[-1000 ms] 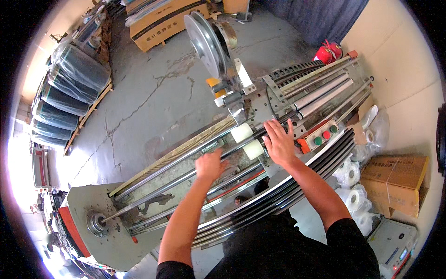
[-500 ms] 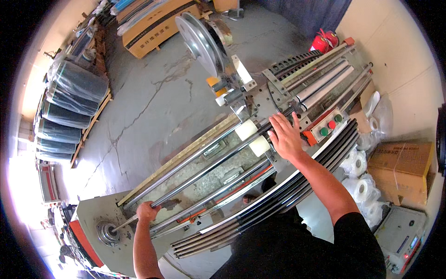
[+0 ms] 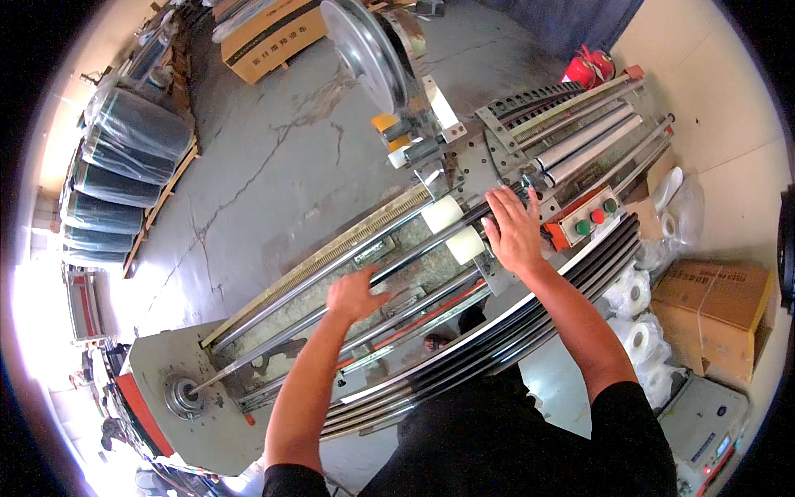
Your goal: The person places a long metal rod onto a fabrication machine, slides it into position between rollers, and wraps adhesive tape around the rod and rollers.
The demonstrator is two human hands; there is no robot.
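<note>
Right hand (image 3: 513, 236), seen from the head camera, lies palm down with fingers straight and thumb apart over the long dark rod (image 3: 414, 255), just right of two white rollers (image 3: 465, 246). Left hand (image 3: 354, 298) bends loosely over the same rod, thumb held away from the fingers; whether it touches or grips is hard to tell from above.

The rod runs lengthwise along the machine bed (image 3: 286, 318), from the round chuck (image 3: 175, 399) at its left end, between the rollers, toward two silver cylinders (image 3: 592, 153) near the right end. A push-button box (image 3: 571, 230) sits by the near edge, right of the right hand. Dark tubes (image 3: 571, 290) lie along that edge; beyond the far edge rises a grey spool (image 3: 362, 58).
</note>
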